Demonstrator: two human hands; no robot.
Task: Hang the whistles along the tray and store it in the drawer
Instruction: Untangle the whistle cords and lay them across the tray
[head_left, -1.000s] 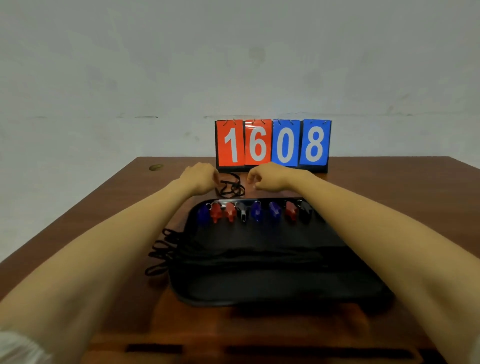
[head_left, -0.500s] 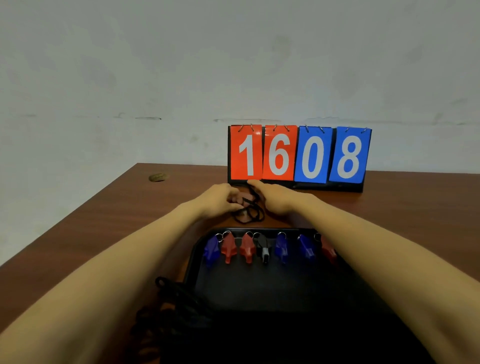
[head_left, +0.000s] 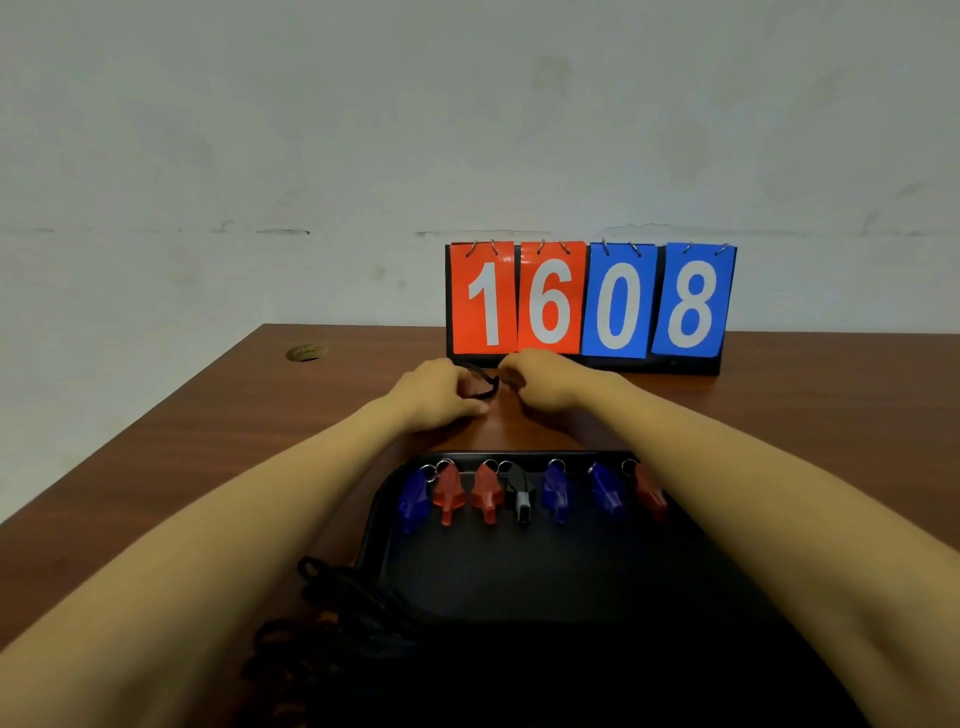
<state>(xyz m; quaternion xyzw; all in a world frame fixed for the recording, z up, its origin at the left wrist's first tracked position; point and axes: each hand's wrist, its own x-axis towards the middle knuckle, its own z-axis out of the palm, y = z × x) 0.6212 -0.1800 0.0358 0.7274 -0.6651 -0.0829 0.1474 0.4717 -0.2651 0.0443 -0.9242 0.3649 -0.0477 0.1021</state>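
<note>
1. Desk (head_left: 208, 441): brown wood, fills lower frame; pale wall behind.
2. Tray (head_left: 375, 519): black, lower ctr, near end cut off by frame bottom. Both forearms pass over its sides.
3. Whistles (head_left: 487, 496): in a row along tray's far rim, each w/ a metal ring on top. Left to right: blue, red, red, black, blue, blue, red. The last is partly hidden by the right forearm.
4. Left hand (head_left: 441, 395) & right hand (head_left: 545, 384): low over desk just above the tray in frame, ctr, close together but not touching.
5. Black cord (head_left: 485, 387): spans the gap btwn the hands. Left fingers curl round one end, right fingers curl & pinch the other. Can't tell if a whistle hangs on it.
6. Cord bundle (head_left: 332, 597): black loops spilling off tray's left edge onto desk, lower left.
7. Scoreboard (head_left: 587, 301): upper ctr-right, at desk's far edge, just behind the hands. Reads red 1, 6, then blue 0, 8.
8. Round hole cover (head_left: 306, 352): in desk, left of scoreboard.
</note>
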